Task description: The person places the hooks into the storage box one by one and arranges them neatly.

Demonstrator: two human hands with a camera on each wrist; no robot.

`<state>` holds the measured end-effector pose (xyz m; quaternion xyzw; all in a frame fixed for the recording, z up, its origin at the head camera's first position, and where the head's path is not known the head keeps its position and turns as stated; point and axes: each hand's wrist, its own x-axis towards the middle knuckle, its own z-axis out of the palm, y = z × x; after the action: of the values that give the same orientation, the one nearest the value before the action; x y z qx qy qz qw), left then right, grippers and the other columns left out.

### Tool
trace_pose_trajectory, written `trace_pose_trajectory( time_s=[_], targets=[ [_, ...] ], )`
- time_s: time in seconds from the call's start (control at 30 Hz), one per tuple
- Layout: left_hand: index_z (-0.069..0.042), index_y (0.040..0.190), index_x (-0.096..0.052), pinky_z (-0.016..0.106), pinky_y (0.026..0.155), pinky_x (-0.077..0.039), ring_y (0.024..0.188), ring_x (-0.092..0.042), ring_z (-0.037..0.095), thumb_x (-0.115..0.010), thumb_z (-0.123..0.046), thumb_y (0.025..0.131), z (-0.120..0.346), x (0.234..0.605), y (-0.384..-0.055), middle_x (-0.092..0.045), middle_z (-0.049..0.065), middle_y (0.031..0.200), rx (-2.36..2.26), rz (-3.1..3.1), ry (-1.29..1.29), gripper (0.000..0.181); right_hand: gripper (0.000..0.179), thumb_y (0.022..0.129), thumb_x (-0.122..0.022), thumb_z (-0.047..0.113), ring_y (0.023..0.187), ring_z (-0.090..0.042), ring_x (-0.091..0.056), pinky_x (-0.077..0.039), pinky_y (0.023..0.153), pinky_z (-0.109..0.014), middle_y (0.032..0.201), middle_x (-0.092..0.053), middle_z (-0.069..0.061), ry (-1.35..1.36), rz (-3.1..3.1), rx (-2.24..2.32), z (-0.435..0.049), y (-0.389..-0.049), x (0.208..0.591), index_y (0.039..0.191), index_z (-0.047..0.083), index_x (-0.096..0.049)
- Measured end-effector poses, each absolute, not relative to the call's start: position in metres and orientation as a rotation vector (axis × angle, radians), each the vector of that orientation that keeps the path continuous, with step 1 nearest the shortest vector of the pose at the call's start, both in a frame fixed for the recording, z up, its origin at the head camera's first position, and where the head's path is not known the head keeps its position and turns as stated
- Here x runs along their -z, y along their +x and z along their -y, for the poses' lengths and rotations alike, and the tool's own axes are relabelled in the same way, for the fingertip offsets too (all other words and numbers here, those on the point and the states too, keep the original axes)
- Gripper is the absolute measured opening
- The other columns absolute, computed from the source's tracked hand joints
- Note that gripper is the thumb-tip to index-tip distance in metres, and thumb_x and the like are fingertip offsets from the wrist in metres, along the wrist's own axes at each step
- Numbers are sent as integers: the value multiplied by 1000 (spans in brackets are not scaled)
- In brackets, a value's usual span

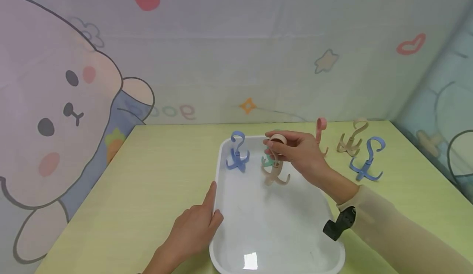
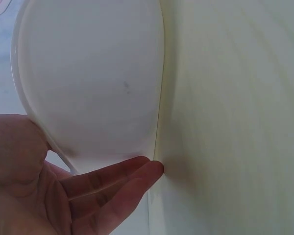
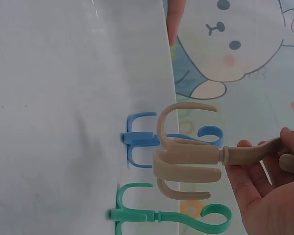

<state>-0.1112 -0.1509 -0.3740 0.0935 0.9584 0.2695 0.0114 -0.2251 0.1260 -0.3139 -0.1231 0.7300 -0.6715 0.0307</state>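
Note:
My right hand [image 1: 304, 153] holds a beige rotating four-claw hook [image 1: 274, 173] by its curved top, above the far part of a white tray [image 1: 255, 216]. In the right wrist view the beige hook [image 3: 191, 156] has its claws toward the tray. A blue hook [image 1: 237, 159] stands upright in the tray's far left corner. Beside it stands a green hook [image 3: 166, 216], partly hidden in the head view by the beige hook and my hand. My left hand [image 1: 194, 227] holds the tray's left side, thumb at the rim and fingers [image 2: 110, 186] against the outer wall.
To the right of the tray, a pink hook [image 1: 320, 128], another beige hook [image 1: 349, 144] and another blue hook [image 1: 365, 169] stand on the pale yellow table [image 1: 148, 175]. The pink one is partly behind my right hand. A printed cloth backdrop [image 1: 229, 52] rises behind the table.

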Motion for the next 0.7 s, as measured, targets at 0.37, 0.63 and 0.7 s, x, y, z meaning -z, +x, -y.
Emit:
trace_pose_trajectory(
  time_s=[0.37,0.63,0.7],
  targets=[
    [-6,167,-28,35,55,-39,62,-54,18,-48,-19,102,152,372,-112,-56,0,63,-826,-3000,328,69,37,98,-75,10,90,-13,-79,-63,83,-30,114,-75,-5,-401,-2197,2089,-112,-227,317,133,-2,-71],
    [-4,167,-29,36,58,-43,67,-59,18,-49,-20,104,153,371,-112,-65,5,73,-837,-2989,351,67,36,97,-77,13,92,-13,-79,-63,83,-30,118,-77,-10,-383,-2234,2031,-100,-227,319,131,2,-73],
    [-4,167,-28,37,58,-43,68,-60,17,-49,-20,105,154,371,-112,-70,9,79,-852,-2978,356,67,36,97,-78,14,94,-16,-79,-62,83,-30,119,-77,-10,-363,-2244,2017,-98,-227,319,131,4,-74]
  ],
)
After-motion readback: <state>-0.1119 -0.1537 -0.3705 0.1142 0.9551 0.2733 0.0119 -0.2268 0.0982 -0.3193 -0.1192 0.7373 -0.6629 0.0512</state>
